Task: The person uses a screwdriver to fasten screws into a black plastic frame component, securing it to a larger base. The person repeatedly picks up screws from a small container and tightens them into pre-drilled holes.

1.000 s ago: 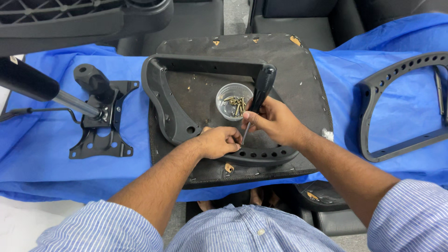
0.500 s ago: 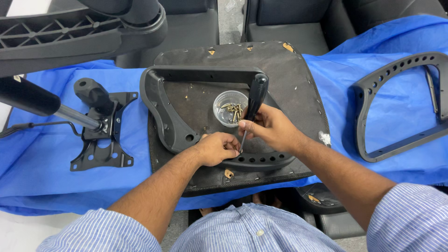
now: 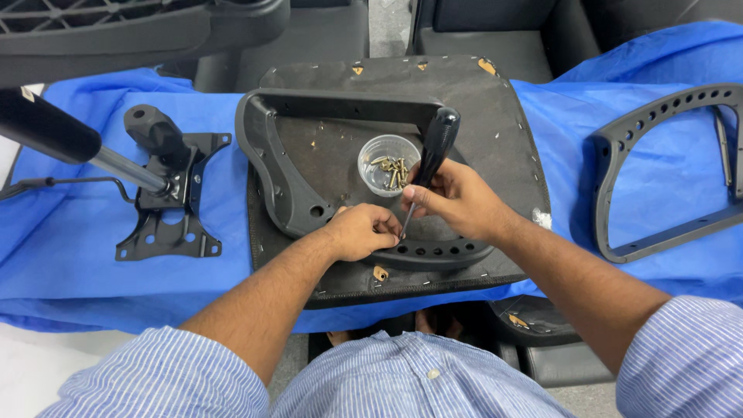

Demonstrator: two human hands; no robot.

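The right hand (image 3: 457, 200) grips a black-handled screwdriver (image 3: 428, 164), tip set down at the perforated front rail of the seat base (image 3: 495, 139). The left hand (image 3: 360, 231) is pinched shut at that tip (what it holds is hidden). The screw cup (image 3: 388, 164) sits just behind the hands. Against half a second ago, both hands stay put; the handle leans alike. The tilt mechanism (image 3: 166, 193) lies left of the seat base.

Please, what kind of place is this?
Probably a furniture assembly or repair workbench. A chair seat base lies on a blue cloth, a cup of screws stands on it, and the right hand holds a screwdriver.
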